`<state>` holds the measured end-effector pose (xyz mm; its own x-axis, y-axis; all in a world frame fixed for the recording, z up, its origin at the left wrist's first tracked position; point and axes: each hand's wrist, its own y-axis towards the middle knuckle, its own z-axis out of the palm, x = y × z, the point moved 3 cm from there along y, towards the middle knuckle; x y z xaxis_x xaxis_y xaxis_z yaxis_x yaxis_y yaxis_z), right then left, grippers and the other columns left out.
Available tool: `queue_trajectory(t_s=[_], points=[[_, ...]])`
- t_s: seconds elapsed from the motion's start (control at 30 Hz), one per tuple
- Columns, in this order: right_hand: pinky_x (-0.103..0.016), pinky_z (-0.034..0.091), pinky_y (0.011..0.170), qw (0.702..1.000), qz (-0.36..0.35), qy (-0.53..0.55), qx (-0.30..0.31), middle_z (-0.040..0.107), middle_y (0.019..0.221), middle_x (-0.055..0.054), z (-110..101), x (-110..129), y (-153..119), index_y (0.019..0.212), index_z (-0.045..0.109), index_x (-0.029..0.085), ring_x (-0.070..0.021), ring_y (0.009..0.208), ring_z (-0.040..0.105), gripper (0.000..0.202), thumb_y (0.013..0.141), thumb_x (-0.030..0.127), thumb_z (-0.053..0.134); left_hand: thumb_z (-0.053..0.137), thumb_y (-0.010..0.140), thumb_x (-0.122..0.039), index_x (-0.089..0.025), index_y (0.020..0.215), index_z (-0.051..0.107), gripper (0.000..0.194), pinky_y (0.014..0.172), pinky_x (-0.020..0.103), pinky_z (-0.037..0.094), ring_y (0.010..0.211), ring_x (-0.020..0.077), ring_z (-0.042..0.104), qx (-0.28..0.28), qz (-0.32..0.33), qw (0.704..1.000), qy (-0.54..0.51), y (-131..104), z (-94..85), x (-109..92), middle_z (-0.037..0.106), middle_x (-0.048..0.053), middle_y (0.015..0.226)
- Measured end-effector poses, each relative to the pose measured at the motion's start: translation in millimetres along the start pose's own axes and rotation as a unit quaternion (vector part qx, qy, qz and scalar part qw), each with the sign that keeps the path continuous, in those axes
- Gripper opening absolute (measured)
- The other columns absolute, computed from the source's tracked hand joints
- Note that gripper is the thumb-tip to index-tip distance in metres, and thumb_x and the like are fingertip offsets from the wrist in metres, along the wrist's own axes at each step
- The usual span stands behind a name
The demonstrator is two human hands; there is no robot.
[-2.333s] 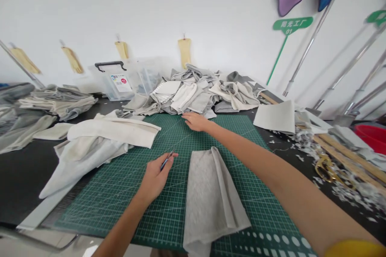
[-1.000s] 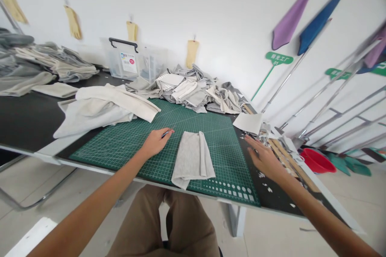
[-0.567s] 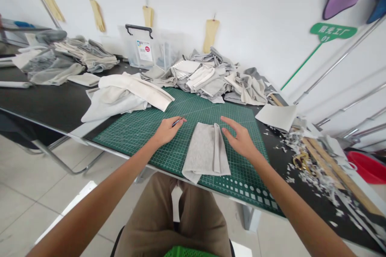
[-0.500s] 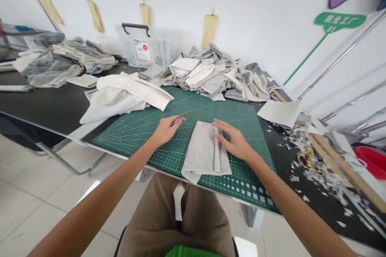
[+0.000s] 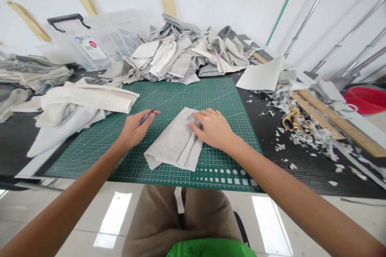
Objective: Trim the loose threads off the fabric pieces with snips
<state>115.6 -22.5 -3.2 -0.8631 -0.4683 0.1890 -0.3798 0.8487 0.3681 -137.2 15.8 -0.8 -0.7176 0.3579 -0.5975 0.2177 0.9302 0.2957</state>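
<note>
My left hand (image 5: 136,127) is closed around a small blue-handled tool (image 5: 147,116) with thin dark metal tips, which look like thread snips. It hovers over the green cutting mat (image 5: 208,94), left of a light grey piece of cloth (image 5: 173,138). That cloth lies at a slant, with a folded strip along its right side and a corner turned out at its lower left. My right hand (image 5: 212,126) rests on the cloth's upper right part, thumb apart from the fingers, palm down. Its fingertips cover that corner.
A heap of grey and white fabric pieces (image 5: 177,54) stands behind the mat, beside a clear plastic box (image 5: 90,48). White cloths (image 5: 87,98) overlap the mat's left. Gold-handled scissors (image 5: 292,119), wooden strips (image 5: 340,118) and scraps lie right. A red basin (image 5: 366,98) stands beyond.
The cloth has turned clockwise on the mat, with my right hand now lying further over it. My left hand still holds the tool. The camera view has shifted right and closer.
</note>
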Motion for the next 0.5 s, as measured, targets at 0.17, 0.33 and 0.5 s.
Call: queue_trajectory(t_s=[0.17, 0.33, 0.5], points=[[-0.037, 0.041, 0.073, 0.999, 0.022, -0.021, -0.022, 0.066, 0.085, -0.009, -1.2, -12.4, 1.3, 0.083, 0.069, 0.016, -0.0238, 0.085, 0.057, 0.023, 0.092, 0.030, 0.052, 0.043, 0.094, -0.044, -0.020, 0.114, 0.068, 0.039, 0.055, 0.022, 0.037, 0.057, 0.0114, 0.046, 0.035, 0.089, 0.995, -0.011, 35.8, 9.8, -61.3, 0.054, -0.003, 0.063], [-0.036, 0.039, 0.071, 0.999, 0.031, 0.002, -0.043, 0.064, 0.077, -0.008, -1.3, -18.5, 1.9, 0.072, 0.067, 0.016, -0.0233, 0.082, 0.055, 0.025, 0.090, 0.030, 0.056, 0.044, 0.096, -0.039, -0.019, 0.111, 0.069, 0.035, 0.082, 0.026, 0.045, 0.089, 0.0161, 0.063, 0.141, 0.157, 0.976, -0.053, 45.3, 42.3, -77.0, 0.072, 0.002, 0.100], [-0.037, 0.042, 0.081, 0.983, -0.054, 0.145, -0.101, 0.065, 0.099, -0.005, -8.9, -10.8, 1.8, 0.096, 0.068, 0.019, -0.0215, 0.093, 0.055, 0.013, 0.088, 0.019, 0.057, 0.045, 0.096, -0.040, -0.019, 0.112, 0.068, 0.035, 0.087, 0.028, 0.047, 0.095, 0.0178, 0.065, 0.155, 0.126, 0.973, -0.116, 38.8, 65.9, -46.2, 0.072, 0.003, 0.103]])
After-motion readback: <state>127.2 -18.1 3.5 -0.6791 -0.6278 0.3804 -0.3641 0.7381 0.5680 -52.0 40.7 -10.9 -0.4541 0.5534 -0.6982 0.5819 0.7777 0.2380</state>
